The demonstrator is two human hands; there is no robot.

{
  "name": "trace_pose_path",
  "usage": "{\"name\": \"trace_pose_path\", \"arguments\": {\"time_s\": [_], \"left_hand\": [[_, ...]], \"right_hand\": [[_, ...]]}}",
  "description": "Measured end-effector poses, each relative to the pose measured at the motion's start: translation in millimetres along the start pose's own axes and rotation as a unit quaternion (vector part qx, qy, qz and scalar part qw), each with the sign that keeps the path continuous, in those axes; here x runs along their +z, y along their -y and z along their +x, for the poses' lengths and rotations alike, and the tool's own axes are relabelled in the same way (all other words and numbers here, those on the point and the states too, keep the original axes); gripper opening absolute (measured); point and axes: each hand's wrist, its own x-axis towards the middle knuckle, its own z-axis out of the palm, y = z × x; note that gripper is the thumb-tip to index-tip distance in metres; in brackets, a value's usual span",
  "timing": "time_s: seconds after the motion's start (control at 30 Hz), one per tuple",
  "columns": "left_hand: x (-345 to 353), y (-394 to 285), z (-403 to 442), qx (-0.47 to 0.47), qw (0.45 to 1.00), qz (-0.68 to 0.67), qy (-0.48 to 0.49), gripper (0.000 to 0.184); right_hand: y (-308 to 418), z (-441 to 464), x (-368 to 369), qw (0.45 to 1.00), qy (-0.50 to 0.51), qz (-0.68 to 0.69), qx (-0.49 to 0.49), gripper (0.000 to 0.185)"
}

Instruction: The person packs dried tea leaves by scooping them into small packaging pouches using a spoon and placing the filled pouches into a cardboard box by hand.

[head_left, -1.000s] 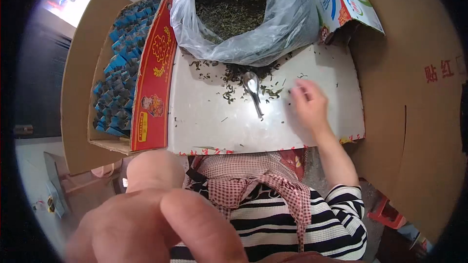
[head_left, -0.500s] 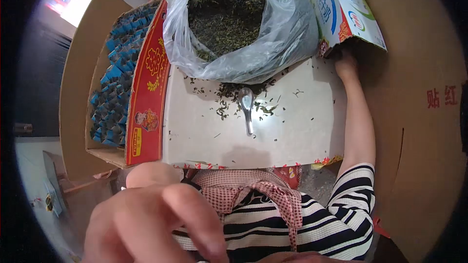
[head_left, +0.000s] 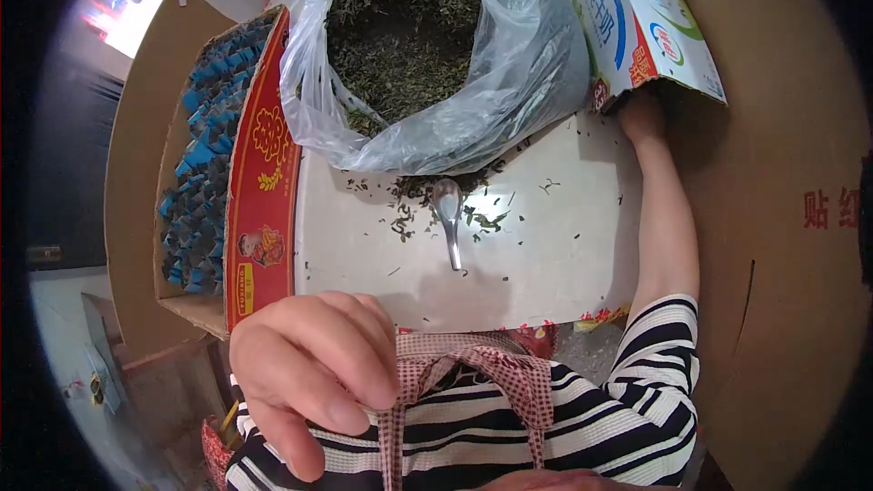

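My left hand [head_left: 314,359] hovers over my lap, by the front edge of the board. Its fingers are loosely bent and apart, with nothing seen in them. My right hand [head_left: 642,115] reaches into the open end of a white and blue milk carton box [head_left: 627,32], which hides the fingers. A metal spoon [head_left: 450,223] lies on the white board [head_left: 555,218], among scattered dried leaves. Behind it stands a clear plastic bag [head_left: 523,82] filled with dark dried leaves [head_left: 400,45], its mouth wide open.
At the left stands a red cardboard box [head_left: 259,191] packed with many small blue and dark packets [head_left: 205,155]. Brown cardboard [head_left: 773,182] lines the right side, and another cardboard flap [head_left: 136,182] rises at the far left. A bright screen [head_left: 132,14] shows at the upper left.
My left hand has drawn back from the camera, and its fingers now show more clearly. My right hand stays inside the milk box. The view has shifted slightly.
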Motion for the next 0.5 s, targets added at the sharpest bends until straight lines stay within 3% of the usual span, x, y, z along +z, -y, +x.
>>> {"name": "trace_pose_path", "arguments": {"time_s": [0.2, 0.27, 0.37, 0.47, 0.5], "left_hand": [[-1.4, 7.6, -3.2, 0.020, 0.999, -0.030, -0.004, 0.042], [-0.6, 7.2, -6.1, 0.024, 0.999, -0.023, 0.002, 0.042], [2.6, 8.5, -14.8, 0.034, 0.999, -0.015, -0.025, 0.043], [4.6, 8.7, -22.9, 0.020, 1.000, -0.011, -0.014, 0.041], [7.9, 6.9, -26.4, -0.036, 0.998, 0.015, -0.055, 0.040]], "right_hand": [[9.7, -55.8, -17.9, 0.996, -0.062, -0.062, 0.001, 0.029], [18.6, -82.9, -28.0, 0.984, -0.080, -0.147, -0.056, 0.021], [24.6, -125.6, -35.2, 0.988, -0.093, -0.110, -0.048, 0.015], [24.1, -175.3, -41.2, 0.985, -0.106, -0.130, -0.046, 0.012], [24.5, -191.1, -42.5, 0.985, -0.106, -0.131, -0.045, 0.012]]}}
